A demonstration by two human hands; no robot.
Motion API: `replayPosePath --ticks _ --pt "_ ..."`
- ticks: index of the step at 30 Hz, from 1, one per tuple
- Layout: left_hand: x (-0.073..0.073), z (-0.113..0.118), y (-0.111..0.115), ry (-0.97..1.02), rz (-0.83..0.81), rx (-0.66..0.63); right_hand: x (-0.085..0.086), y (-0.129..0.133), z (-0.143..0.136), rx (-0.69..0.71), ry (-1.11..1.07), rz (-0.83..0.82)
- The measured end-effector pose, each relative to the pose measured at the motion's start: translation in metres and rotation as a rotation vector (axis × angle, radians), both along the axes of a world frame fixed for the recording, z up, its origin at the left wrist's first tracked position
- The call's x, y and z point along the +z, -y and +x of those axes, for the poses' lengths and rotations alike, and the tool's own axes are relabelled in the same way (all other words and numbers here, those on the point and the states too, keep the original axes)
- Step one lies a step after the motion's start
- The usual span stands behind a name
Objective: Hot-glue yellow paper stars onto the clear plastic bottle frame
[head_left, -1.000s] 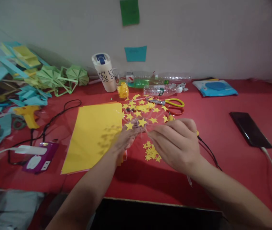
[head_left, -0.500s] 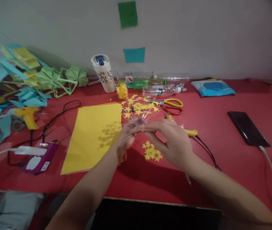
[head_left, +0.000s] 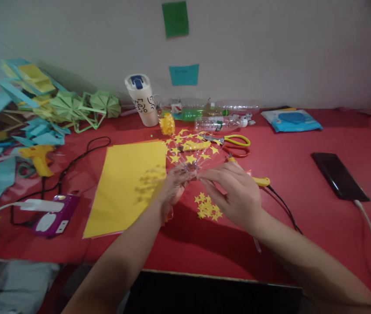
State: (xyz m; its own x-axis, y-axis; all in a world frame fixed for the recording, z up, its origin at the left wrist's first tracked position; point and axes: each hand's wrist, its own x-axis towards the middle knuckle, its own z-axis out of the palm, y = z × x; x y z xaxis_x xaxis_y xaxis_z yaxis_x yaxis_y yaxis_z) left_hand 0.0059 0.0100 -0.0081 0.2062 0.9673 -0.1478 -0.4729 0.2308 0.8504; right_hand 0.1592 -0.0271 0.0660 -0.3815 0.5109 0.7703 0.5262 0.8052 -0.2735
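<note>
My left hand (head_left: 174,185) is closed around the base of a clear plastic bottle piece (head_left: 190,167). Its thin strips fan out away from me, tipped with yellow paper stars (head_left: 190,158). Close to that base, on its right, the fingertips of my right hand (head_left: 234,189) are pinched together; whatever is between them is too small to make out. Below the hands lies a pile of loose yellow stars (head_left: 207,207) on the red table (head_left: 286,218). A yellow glue gun (head_left: 260,181) rests partly hidden behind my right hand.
Yellow paper sheets (head_left: 123,187) lie left of my hands. Beyond the fan are scissors (head_left: 238,140), plastic bottles (head_left: 220,124) and a white tumbler (head_left: 142,102). Another glue gun (head_left: 38,157), cables and a purple power strip (head_left: 56,216) are left; a phone (head_left: 339,176) and wipes pack (head_left: 290,120) right.
My right fingertips have shifted slightly right along the base of the bottle piece. My left hand keeps its hold. At the far left, another person's hand has moved off the table's paper scraps.
</note>
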Motion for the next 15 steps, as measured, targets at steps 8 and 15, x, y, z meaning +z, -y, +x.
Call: replayPosePath --ticks 8,15 --pt "-0.0003 -0.0005 -0.0024 0.016 0.005 0.031 -0.0010 -0.0016 -0.0031 0.033 -0.008 -0.032" --pt "-0.0001 -0.0005 -0.0020 0.049 0.029 0.039 0.0006 -0.0013 -0.0005 0.042 0.004 -0.045"
